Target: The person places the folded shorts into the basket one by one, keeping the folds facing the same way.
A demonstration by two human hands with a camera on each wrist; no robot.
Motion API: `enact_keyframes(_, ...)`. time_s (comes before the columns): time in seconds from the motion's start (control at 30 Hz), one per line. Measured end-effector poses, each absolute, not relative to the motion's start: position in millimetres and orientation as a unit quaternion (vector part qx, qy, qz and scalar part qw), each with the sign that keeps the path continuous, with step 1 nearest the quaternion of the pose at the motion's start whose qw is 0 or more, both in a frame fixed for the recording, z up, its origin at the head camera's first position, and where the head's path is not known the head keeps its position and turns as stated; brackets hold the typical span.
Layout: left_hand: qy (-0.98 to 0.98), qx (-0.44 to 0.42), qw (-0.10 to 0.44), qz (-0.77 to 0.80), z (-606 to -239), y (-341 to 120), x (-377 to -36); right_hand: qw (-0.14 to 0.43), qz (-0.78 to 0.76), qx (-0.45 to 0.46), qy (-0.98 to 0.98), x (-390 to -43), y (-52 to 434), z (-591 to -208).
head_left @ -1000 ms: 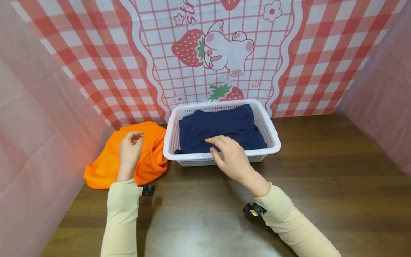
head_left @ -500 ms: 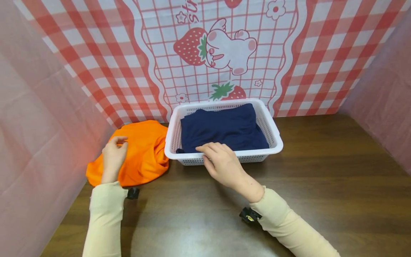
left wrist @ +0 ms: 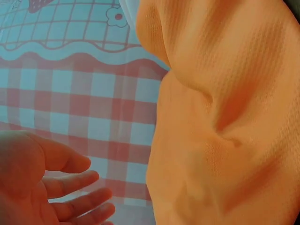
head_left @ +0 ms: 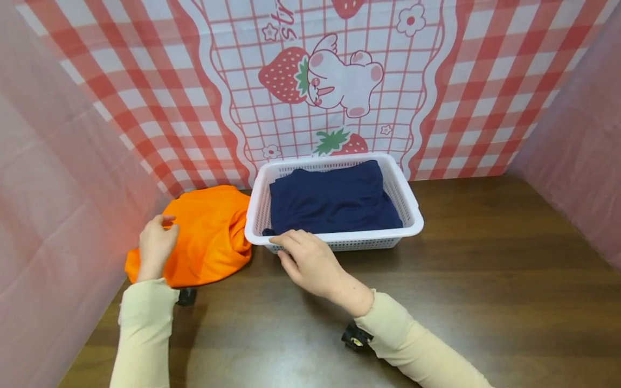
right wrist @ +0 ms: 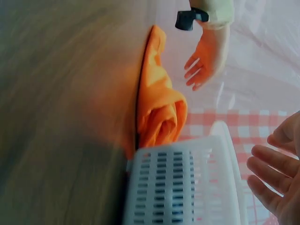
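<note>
The left hand (head_left: 155, 243) hovers over the near-left edge of the orange cloth (head_left: 206, 237), fingers loosely curled and holding nothing; the left wrist view shows the fingers (left wrist: 70, 187) relaxed and apart from the cloth (left wrist: 225, 122), which lies crumpled just right of them. The right hand (head_left: 305, 261) is at the near-left corner of the white basket (head_left: 409, 213), fingers gently bent, grasping nothing; whether the fingertips touch the rim cannot be told. In the right wrist view its fingers (right wrist: 274, 176) sit spread beside the basket (right wrist: 183, 187). A folded navy garment (head_left: 332, 199) lies inside the basket, beyond the right fingertips. Everything rests on a dark wooden table (head_left: 485, 269).
</note>
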State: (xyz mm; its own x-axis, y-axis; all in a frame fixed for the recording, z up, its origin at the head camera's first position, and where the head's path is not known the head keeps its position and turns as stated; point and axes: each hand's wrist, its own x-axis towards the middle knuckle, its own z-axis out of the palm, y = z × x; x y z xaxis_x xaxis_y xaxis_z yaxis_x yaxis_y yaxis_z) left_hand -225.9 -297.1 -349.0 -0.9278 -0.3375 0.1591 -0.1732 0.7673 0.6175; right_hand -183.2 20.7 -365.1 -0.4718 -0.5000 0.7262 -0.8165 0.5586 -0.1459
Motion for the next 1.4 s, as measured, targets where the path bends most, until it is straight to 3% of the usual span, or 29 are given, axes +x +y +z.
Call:
enact_keyframes(0.63, -0.945, 0.162, 0.076, -0.272, -360, -320, -229, 0.187, 0.286, 0.380, -0.860, -169, -26, -385)
enact_keyframes(1.03, -0.955, 0.173, 0.010, -0.240, -367, -333, -228, 0.080, 0.270, 0.335, -0.899, -183, -50, -401)
enact_keyframes(1.23, -0.954, 0.180, -0.006, -0.240, -370, -338, -226, 0.064, 0.250, 0.323, -0.911, -190, -59, -403)
enact_keyframes(1.4, -0.950, 0.164, -0.037, -0.262, -372, -340, -227, 0.082, 0.209, 0.323, -0.919, -200, -69, -405)
